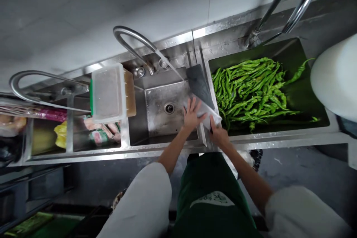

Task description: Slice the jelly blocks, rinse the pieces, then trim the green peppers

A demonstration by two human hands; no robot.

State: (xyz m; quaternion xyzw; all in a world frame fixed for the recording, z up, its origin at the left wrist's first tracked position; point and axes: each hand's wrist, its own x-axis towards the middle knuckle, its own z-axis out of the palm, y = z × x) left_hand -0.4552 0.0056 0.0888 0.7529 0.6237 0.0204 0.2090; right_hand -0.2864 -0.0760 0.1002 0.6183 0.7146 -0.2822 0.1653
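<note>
A broad cleaver (198, 81) with a dark blade lies tilted over the right edge of the middle sink basin (156, 100), under a thin stream of water from the curved faucet (134, 42). My left hand (192, 113) rests flat with fingers spread on the lower, pale part of the blade. My right hand (218, 133) is closed around the cleaver's handle at the basin's front rim. The handle itself is mostly hidden by my fingers.
The right basin (295, 93) holds a heap of long green peppers (251, 89). A clear lidded plastic box (110, 93) sits left of the middle basin. Packaged food and a yellow bag fill the left compartments (72, 134). A large white round object (337, 78) stands at far right.
</note>
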